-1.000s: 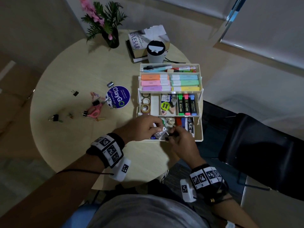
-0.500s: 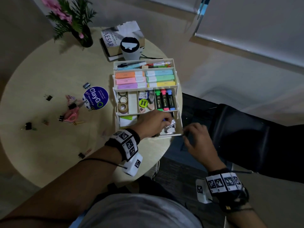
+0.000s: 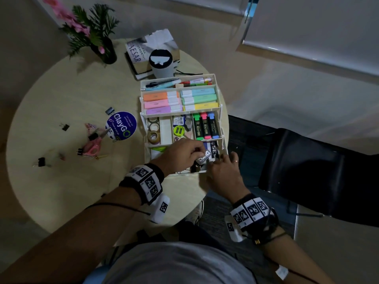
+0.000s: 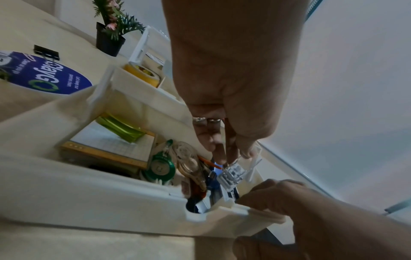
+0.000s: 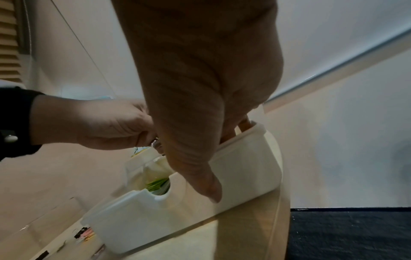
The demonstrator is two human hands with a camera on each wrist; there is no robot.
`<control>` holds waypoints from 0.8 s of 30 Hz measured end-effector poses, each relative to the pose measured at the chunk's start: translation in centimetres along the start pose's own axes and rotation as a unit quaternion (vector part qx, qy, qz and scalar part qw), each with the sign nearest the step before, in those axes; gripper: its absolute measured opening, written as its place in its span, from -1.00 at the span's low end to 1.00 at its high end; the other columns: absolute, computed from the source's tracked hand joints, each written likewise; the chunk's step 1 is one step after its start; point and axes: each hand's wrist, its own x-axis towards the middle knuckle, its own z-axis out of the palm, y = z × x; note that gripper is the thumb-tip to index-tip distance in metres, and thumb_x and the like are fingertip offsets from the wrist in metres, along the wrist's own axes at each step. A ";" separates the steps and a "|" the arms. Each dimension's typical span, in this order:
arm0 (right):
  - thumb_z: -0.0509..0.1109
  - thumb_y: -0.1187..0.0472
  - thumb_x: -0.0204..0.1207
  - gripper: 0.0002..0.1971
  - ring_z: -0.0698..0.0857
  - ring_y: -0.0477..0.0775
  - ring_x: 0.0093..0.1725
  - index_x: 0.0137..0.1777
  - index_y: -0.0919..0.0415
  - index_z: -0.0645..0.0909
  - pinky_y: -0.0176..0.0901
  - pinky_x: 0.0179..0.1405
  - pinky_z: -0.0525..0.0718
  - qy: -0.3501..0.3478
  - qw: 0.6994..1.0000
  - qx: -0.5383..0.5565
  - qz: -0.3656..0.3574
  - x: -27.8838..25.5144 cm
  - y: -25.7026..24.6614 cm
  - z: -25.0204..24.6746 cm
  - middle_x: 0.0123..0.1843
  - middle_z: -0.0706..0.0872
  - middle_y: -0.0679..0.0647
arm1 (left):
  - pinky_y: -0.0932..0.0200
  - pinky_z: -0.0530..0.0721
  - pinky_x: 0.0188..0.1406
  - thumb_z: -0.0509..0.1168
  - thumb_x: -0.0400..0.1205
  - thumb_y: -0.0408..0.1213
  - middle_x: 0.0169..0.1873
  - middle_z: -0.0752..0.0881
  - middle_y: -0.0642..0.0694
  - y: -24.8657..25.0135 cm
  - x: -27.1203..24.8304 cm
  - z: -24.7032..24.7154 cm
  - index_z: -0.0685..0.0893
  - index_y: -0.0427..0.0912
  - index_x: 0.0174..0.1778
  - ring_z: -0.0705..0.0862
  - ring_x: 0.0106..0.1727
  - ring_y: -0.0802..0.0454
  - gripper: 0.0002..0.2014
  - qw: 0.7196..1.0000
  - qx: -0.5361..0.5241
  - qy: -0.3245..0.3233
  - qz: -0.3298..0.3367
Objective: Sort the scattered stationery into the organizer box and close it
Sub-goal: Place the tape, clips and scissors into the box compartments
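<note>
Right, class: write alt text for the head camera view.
Left hand pinches a small clear clip over the open white organizer box; right hand grips its front edge. Binder clips and pink scissors lie scattered on the round table.

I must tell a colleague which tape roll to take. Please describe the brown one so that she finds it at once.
Find the white organizer box on the round table. In its middle tier, the leftmost compartment holds three tape rolls in a column. The brown tape roll is nearest the person; the other two look paler.
</note>
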 end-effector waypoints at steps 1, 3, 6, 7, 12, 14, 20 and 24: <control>0.36 -0.07 0.64 -0.70 0.51 0.31 0.54 0.26 0.03 0.72 0.54 0.66 0.16 -0.002 1.000 0.010 0.005 0.0 -0.1 0.0 0.23 0.78 0.08 | 0.06 0.70 -0.15 0.38 0.73 -0.25 -0.25 0.76 0.13 -0.1 0.0 0.1 0.74 -0.03 -0.03 0.71 -0.23 0.20 -0.94 1.000 -0.002 0.001 -0.002; 0.42 -0.02 0.62 -0.65 0.52 0.31 0.55 0.33 0.07 0.69 0.55 0.66 0.17 0.005 0.999 0.032 0.012 -0.3 -0.4 0.3 0.26 0.78 0.11 | 0.03 0.73 -0.10 0.39 0.73 -0.23 -0.23 0.77 0.12 -0.1 0.0 0.3 0.74 0.02 -0.04 0.72 -0.21 0.18 -0.94 1.000 0.002 0.000 -0.006; 0.51 0.09 0.49 -0.62 0.62 0.26 0.42 0.30 0.12 0.72 0.48 0.59 0.26 0.056 0.995 0.086 0.012 -1.2 -0.1 1.1 0.18 0.82 0.10 | -0.01 0.74 -0.05 0.39 0.73 -0.20 -0.19 0.79 0.11 0.4 0.3 0.7 0.75 0.03 -0.04 0.72 -0.17 0.13 -0.94 0.999 0.021 -0.017 -0.021; 0.54 0.13 0.46 -0.62 0.62 0.23 0.38 0.28 0.12 0.73 0.44 0.57 0.28 0.080 0.991 0.106 0.013 -1.6 0.2 1.3 0.17 0.82 0.08 | -0.01 0.74 -0.04 0.38 0.73 -0.16 -0.18 0.79 0.12 0.6 0.6 0.9 0.74 0.05 -0.03 0.72 -0.16 0.13 -0.94 0.999 0.031 -0.026 -0.028; 0.62 0.24 0.47 -0.62 0.53 0.20 0.40 0.30 0.15 0.74 0.26 0.38 0.49 0.193 0.955 0.221 0.035 -3.9 2.8 1.5 0.34 0.69 0.06 | 0.03 0.67 -0.15 0.34 0.75 -0.11 -0.23 0.75 0.12 2.0 2.1 1.5 0.71 0.08 -0.05 0.69 -0.18 0.15 -0.91 0.993 0.067 -0.098 -0.028; 0.60 0.29 0.50 -0.63 0.52 0.21 0.40 0.31 0.21 0.71 0.18 0.37 0.58 0.205 0.941 0.267 0.037 -4.2 3.7 2.0 0.40 0.63 0.12 | 0.08 0.54 -0.25 0.34 0.76 -0.17 -0.31 0.70 0.14 2.5 2.7 1.4 0.72 0.04 -0.08 0.64 -0.22 0.20 -0.89 0.988 0.084 -0.130 -0.019; 0.54 0.30 0.59 -0.60 0.59 0.09 0.45 0.41 0.20 0.64 0.00 0.47 0.65 0.180 0.912 0.368 0.032 -3.6 4.5 3.4 0.49 0.47 0.07 | 0.11 0.51 -0.28 0.34 0.76 -0.24 -0.28 0.69 0.15 2.3 4.2 2.2 0.74 0.05 -0.09 0.65 -0.22 0.18 -0.86 0.977 0.117 -0.175 -0.024; 0.55 0.31 0.57 -0.59 0.59 0.04 0.40 0.40 0.17 0.63 0.02 0.44 0.66 0.177 0.905 0.385 0.034 -3.2 3.9 3.5 0.44 0.45 0.04 | -0.02 0.70 -0.23 0.34 0.69 -0.31 -0.33 0.69 0.04 2.0 3.7 3.5 0.72 0.02 -0.11 0.68 -0.28 0.05 -0.87 0.978 0.144 -0.144 -0.042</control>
